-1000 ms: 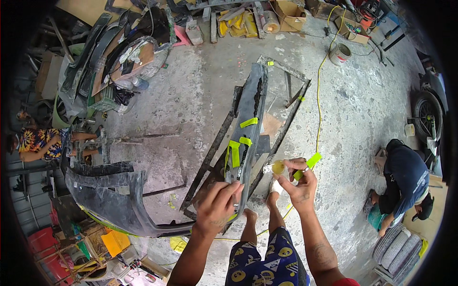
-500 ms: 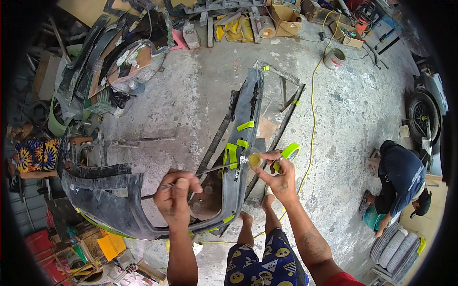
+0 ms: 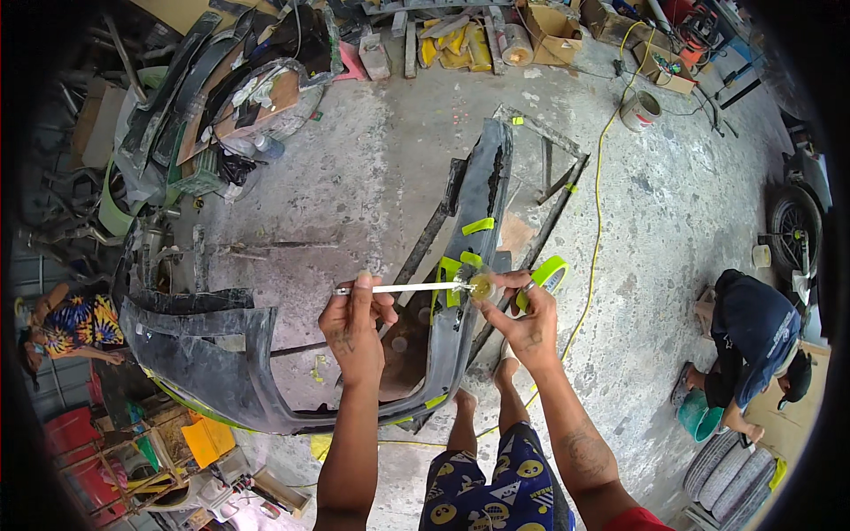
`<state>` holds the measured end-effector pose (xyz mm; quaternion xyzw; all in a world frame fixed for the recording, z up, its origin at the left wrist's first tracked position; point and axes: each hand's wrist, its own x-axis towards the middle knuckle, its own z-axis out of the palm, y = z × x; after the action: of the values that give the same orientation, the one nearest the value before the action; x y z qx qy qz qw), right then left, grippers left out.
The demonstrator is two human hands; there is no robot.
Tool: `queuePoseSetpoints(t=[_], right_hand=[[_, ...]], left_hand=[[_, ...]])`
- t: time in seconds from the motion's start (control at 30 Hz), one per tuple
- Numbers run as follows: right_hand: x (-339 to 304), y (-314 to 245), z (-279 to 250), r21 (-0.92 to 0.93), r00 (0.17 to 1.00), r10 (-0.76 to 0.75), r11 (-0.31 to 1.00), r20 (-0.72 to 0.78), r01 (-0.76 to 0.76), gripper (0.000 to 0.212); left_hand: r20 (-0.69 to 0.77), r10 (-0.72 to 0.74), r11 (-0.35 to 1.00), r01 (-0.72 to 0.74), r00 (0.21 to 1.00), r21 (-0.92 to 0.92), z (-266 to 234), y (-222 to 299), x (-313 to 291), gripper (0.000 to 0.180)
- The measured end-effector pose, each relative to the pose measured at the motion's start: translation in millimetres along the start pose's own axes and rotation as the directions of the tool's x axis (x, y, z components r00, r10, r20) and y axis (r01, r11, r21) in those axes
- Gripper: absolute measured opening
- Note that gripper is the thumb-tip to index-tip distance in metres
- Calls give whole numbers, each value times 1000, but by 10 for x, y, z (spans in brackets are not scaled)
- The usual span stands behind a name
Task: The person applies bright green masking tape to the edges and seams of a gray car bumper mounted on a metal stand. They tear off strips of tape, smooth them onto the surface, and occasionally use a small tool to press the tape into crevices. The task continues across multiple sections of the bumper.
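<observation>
Pinched in my left hand (image 3: 354, 327) is a thin white stick (image 3: 412, 288), lying level with its far end at a small clear cup. That cup (image 3: 481, 285) holds a yellowish substance and sits between the fingers of my right hand (image 3: 529, 327). A roll of bright green masking tape (image 3: 551, 281) also hangs on my right hand's fingers. Below both hands lies a large grey-black car bumper (image 3: 482, 186), curving from the far middle round to the left. Strips of green tape (image 3: 478, 227) stick to it near the cup. The stick's tip is hard to make out against the cup.
A metal frame stand (image 3: 558, 190) is under the bumper. A yellow cord (image 3: 599, 203) runs along the concrete floor. At right a person (image 3: 753, 332) bends over a green bucket (image 3: 699, 414) beside stacked tires (image 3: 730, 469). Another person (image 3: 84, 320) is at far left. Car parts (image 3: 186, 97) pile up behind.
The stick has turned from slanting to level, its tip now at the cup. My left hand has risen and moved right. The view has shifted slightly; the person at left has moved.
</observation>
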<state>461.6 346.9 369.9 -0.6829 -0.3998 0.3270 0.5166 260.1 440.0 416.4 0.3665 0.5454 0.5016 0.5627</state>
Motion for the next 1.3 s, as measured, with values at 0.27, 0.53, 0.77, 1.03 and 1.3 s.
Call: queuePoseSetpoints(t=[0.27, 0.53, 0.77, 1.03, 1.3], right_hand=[[-23, 36, -10, 110, 991, 132, 985, 5, -131, 34], [-55, 168, -27, 56, 999, -23, 998, -38, 25, 38], [-162, 44, -116, 69, 996, 79, 995, -32, -76, 36], [-272, 81, -213, 76, 991, 124, 990, -46, -120, 35], [-255, 14, -287, 58, 992, 129, 990, -13, -128, 38]], left_hand=[[-104, 13, 1000, -15, 995, -14, -136, -124, 117, 24], [-43, 134, 972, -123, 990, 198, -118, -167, 51, 25], [38, 201, 932, -203, 979, 300, -69, -120, 7, 24], [153, 271, 875, -309, 950, 373, -81, -126, -12, 20], [243, 324, 827, -398, 914, 396, -34, -77, -28, 17]])
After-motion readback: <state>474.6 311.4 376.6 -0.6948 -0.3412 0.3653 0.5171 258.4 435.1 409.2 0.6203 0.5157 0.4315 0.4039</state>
